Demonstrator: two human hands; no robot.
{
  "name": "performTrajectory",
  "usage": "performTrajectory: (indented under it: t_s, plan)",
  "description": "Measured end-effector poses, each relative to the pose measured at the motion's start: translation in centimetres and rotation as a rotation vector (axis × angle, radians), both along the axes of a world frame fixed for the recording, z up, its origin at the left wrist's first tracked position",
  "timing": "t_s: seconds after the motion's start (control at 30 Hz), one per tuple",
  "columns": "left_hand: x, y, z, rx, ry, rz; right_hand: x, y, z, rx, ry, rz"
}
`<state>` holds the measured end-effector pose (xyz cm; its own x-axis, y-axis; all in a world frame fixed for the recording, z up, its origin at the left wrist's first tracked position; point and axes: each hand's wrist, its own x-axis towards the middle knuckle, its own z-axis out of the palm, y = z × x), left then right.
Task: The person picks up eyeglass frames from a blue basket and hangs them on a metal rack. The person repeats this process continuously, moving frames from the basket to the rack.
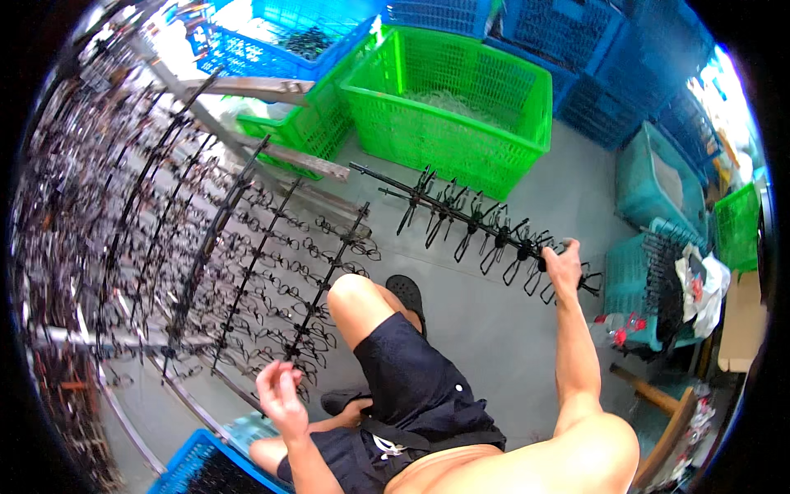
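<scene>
My right hand (563,267) is closed round one end of a long black rod (471,221) lined with pairs of black wire clips or hooks. The rod slants over the floor, its far end close to the big green basket. Nothing hangs on its clips that I can make out. My left hand (282,401) is raised at the lower left, loosely curled with its fingers apart and nothing in it. Near it stands a rack of similar black rods (309,317), whose clips carry many small dark loop-shaped pieces, too fine to name.
A large green basket (448,136) stands ahead, with blue crates (559,37) behind it. Teal baskets (629,272) and a clear bottle with red parts (613,328) are at the right. A blue crate (193,453) of black pieces sits at the lower left. Wooden bars (309,160) jut from the rack.
</scene>
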<state>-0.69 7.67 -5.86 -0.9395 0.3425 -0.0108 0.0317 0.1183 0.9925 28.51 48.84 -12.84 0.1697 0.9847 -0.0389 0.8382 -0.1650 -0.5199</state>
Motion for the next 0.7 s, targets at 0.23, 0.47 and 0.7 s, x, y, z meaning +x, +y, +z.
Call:
performTrajectory:
  t_s: [0.23, 0.47, 0.7]
  plan:
    - [0.6, 5.6, 1.9, 0.266, -0.124, -0.106, -2.8, -7.2, 15.8, 0.273, 0.261, 0.303]
    - [1.5, -8.9, 3.4, 0.942, -0.406, 0.316, -17.3, -18.7, 21.8, 0.367, 0.394, 0.97]
    - [0.0, -13.6, -0.9, 0.994, -0.439, 0.664, -30.6, -21.0, 12.3, 0.179, 0.402, 1.254]
